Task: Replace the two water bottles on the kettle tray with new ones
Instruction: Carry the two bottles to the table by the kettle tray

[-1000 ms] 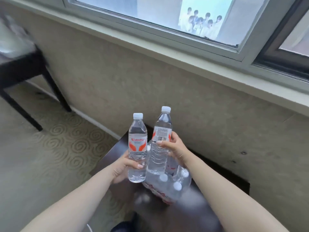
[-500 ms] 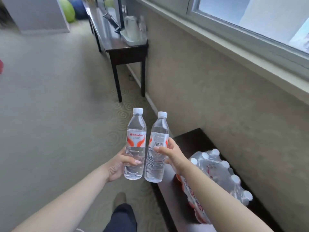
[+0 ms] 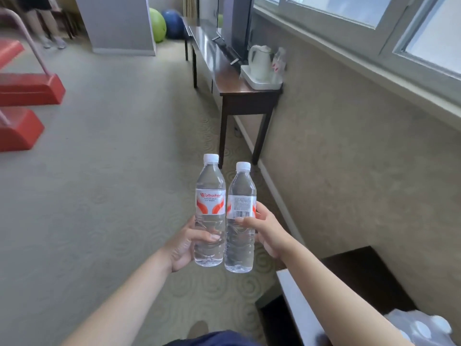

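My left hand [image 3: 185,242] grips a full clear water bottle [image 3: 210,196] with a white cap and a red-and-white label. Close beside it, my right hand [image 3: 265,229] holds a second full bottle [image 3: 241,203], barcode side toward me. Both bottles are upright in front of me, above the carpet. Far ahead, a white kettle [image 3: 259,59] stands on a white kettle tray [image 3: 259,82] at the near end of a long dark console table [image 3: 224,78]. A blurred bottle [image 3: 280,61] stands on the tray to the right of the kettle.
A shrink-wrapped pack of bottles [image 3: 421,328] lies on a low dark table [image 3: 354,270] at bottom right. A TV [image 3: 234,23] sits on the console. Red furniture [image 3: 25,96] stands at left, exercise balls [image 3: 162,24] far back, someone's legs [image 3: 47,26] at top left.
My view has swung left from the bottle pack and window wall toward the console table with the kettle tray. Both hands keep their bottles held upright together.
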Action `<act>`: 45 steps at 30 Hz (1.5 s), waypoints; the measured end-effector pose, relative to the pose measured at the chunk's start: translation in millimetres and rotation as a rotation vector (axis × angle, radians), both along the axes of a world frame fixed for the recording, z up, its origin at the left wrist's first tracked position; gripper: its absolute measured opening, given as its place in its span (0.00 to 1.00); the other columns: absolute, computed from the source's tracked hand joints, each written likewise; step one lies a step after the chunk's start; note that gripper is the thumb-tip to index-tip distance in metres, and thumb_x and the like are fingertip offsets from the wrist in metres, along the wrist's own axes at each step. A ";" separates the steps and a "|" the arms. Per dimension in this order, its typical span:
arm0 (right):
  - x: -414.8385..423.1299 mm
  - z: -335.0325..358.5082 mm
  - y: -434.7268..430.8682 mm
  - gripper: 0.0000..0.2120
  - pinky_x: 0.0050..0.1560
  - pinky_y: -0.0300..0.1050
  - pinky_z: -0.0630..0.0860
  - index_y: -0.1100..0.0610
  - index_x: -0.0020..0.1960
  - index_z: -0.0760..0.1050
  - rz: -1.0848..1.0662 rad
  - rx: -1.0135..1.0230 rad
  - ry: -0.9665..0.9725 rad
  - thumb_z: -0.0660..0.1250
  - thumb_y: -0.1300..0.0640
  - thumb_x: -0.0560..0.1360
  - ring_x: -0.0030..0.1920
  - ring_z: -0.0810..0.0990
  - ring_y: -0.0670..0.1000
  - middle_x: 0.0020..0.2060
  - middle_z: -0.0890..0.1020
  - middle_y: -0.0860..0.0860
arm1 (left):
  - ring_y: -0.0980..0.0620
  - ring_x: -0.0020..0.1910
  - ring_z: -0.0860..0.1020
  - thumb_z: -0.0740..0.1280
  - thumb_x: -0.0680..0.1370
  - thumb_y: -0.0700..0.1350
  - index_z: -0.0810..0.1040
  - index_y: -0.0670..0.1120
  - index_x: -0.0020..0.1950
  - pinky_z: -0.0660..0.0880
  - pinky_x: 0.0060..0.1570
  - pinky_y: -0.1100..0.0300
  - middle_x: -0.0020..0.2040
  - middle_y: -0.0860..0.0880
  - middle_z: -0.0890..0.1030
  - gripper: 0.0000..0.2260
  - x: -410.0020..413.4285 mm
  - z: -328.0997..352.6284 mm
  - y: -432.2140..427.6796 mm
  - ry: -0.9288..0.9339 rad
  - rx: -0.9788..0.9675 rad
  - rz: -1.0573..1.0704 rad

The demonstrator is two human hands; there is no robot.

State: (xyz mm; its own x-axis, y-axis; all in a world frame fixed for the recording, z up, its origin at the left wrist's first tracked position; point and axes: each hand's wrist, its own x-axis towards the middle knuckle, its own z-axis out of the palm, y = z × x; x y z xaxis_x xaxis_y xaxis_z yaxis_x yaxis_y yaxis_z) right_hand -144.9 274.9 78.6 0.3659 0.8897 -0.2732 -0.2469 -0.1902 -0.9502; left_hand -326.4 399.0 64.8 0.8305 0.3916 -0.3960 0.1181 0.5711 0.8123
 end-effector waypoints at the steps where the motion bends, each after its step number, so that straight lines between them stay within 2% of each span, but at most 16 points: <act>1: -0.7 2.9 18.5 0.24 0.52 0.47 0.81 0.53 0.61 0.78 -0.009 0.003 -0.002 0.77 0.58 0.66 0.57 0.84 0.55 0.57 0.85 0.57 | 0.38 0.54 0.79 0.70 0.62 0.31 0.73 0.41 0.65 0.74 0.60 0.43 0.58 0.34 0.78 0.30 -0.3 2.4 19.0 0.002 -0.004 0.018; 5: -0.8 16.8 84.8 0.20 0.59 0.52 0.79 0.54 0.62 0.79 0.008 0.027 -0.021 0.75 0.60 0.70 0.58 0.83 0.55 0.59 0.84 0.58 | 0.36 0.59 0.78 0.71 0.61 0.31 0.71 0.39 0.66 0.71 0.66 0.39 0.60 0.32 0.77 0.33 -1.9 13.6 83.7 -0.013 -0.003 0.043; 8: 4.5 19.6 130.5 0.19 0.64 0.61 0.76 0.57 0.64 0.77 0.032 0.019 -0.012 0.72 0.63 0.73 0.60 0.82 0.59 0.59 0.83 0.59 | 0.43 0.48 0.82 0.74 0.57 0.34 0.74 0.42 0.62 0.76 0.55 0.48 0.49 0.42 0.82 0.32 -2.0 14.8 122.9 0.002 -0.048 0.081; 9: 6.5 20.1 145.5 0.19 0.63 0.61 0.77 0.56 0.64 0.77 0.041 0.018 -0.019 0.72 0.62 0.73 0.59 0.83 0.58 0.59 0.84 0.58 | 0.43 0.49 0.81 0.73 0.58 0.34 0.73 0.42 0.63 0.76 0.56 0.47 0.49 0.42 0.82 0.33 -1.5 14.9 135.5 0.008 -0.055 0.092; 12: 12.7 18.5 189.8 0.21 0.59 0.53 0.79 0.55 0.62 0.78 0.084 0.023 -0.032 0.75 0.58 0.70 0.58 0.83 0.55 0.57 0.85 0.55 | 0.37 0.58 0.77 0.70 0.63 0.31 0.68 0.37 0.69 0.69 0.65 0.38 0.58 0.34 0.76 0.34 2.6 8.9 173.6 0.021 -0.029 0.106; 15: 24.5 10.8 240.4 0.24 0.63 0.56 0.77 0.56 0.64 0.77 0.115 0.031 -0.039 0.76 0.57 0.69 0.62 0.81 0.60 0.60 0.84 0.57 | 0.31 0.64 0.74 0.70 0.63 0.32 0.67 0.38 0.70 0.65 0.69 0.34 0.64 0.29 0.74 0.36 13.6 6.0 217.7 0.046 -0.009 0.117; 19: 49.2 -1.4 316.4 0.23 0.59 0.53 0.79 0.54 0.63 0.78 0.142 0.053 0.006 0.75 0.57 0.68 0.60 0.83 0.57 0.60 0.83 0.58 | 0.36 0.60 0.75 0.68 0.64 0.30 0.69 0.39 0.68 0.66 0.67 0.34 0.60 0.34 0.75 0.32 36.1 -1.7 288.2 0.028 0.010 0.130; 23: 79.4 -3.7 392.9 0.23 0.67 0.66 0.72 0.51 0.63 0.78 0.167 0.061 0.022 0.76 0.55 0.69 0.63 0.81 0.60 0.61 0.83 0.57 | 0.37 0.59 0.75 0.71 0.62 0.32 0.70 0.40 0.68 0.67 0.66 0.36 0.60 0.35 0.75 0.34 60.9 2.5 359.8 0.061 -0.003 0.148; 25: 96.0 3.6 433.2 0.23 0.68 0.68 0.69 0.50 0.63 0.78 0.171 0.057 0.019 0.76 0.54 0.69 0.64 0.80 0.60 0.61 0.83 0.55 | 0.37 0.59 0.75 0.72 0.61 0.34 0.70 0.39 0.68 0.68 0.65 0.37 0.60 0.35 0.74 0.35 76.3 11.2 398.8 0.070 0.011 0.132; 27: 114.7 11.1 470.9 0.22 0.67 0.64 0.73 0.50 0.63 0.78 0.159 0.089 0.000 0.76 0.55 0.69 0.63 0.81 0.58 0.60 0.84 0.54 | 0.38 0.58 0.76 0.72 0.61 0.34 0.71 0.39 0.67 0.72 0.61 0.41 0.60 0.35 0.75 0.34 92.0 19.6 440.3 0.059 0.061 0.106; 29: 131.6 18.5 500.2 0.22 0.60 0.54 0.79 0.51 0.63 0.78 0.140 0.113 0.013 0.75 0.56 0.70 0.61 0.83 0.56 0.59 0.84 0.54 | 0.39 0.56 0.77 0.71 0.62 0.32 0.70 0.38 0.68 0.75 0.57 0.47 0.59 0.35 0.75 0.33 110.5 28.8 471.8 0.054 0.076 0.109; 31: 150.1 25.2 530.7 0.20 0.53 0.46 0.81 0.50 0.62 0.79 0.131 0.130 0.011 0.74 0.57 0.70 0.59 0.84 0.53 0.58 0.85 0.54 | 0.39 0.56 0.76 0.69 0.64 0.31 0.69 0.37 0.68 0.75 0.57 0.46 0.59 0.34 0.74 0.32 131.7 33.5 504.8 0.030 0.063 0.118; 35: 179.0 28.9 581.6 0.21 0.58 0.52 0.81 0.49 0.62 0.79 0.070 0.112 0.028 0.75 0.56 0.69 0.58 0.84 0.54 0.58 0.85 0.54 | 0.36 0.59 0.74 0.68 0.64 0.31 0.67 0.36 0.70 0.66 0.66 0.36 0.62 0.32 0.73 0.34 167.8 34.4 559.4 0.036 0.039 0.120; 39: 205.9 24.4 641.8 0.20 0.58 0.54 0.81 0.51 0.62 0.79 0.058 0.100 0.001 0.74 0.58 0.70 0.57 0.84 0.54 0.58 0.85 0.54 | 0.35 0.60 0.74 0.68 0.65 0.32 0.69 0.38 0.69 0.64 0.68 0.34 0.67 0.27 0.69 0.32 202.8 30.7 623.4 0.040 0.086 0.041; 45: 247.7 18.9 760.5 0.19 0.60 0.52 0.79 0.54 0.61 0.79 -0.027 0.133 0.003 0.73 0.62 0.71 0.58 0.84 0.56 0.57 0.85 0.56 | 0.36 0.59 0.75 0.67 0.64 0.32 0.70 0.38 0.69 0.65 0.67 0.35 0.66 0.27 0.71 0.31 254.4 24.4 757.0 0.035 0.103 -0.051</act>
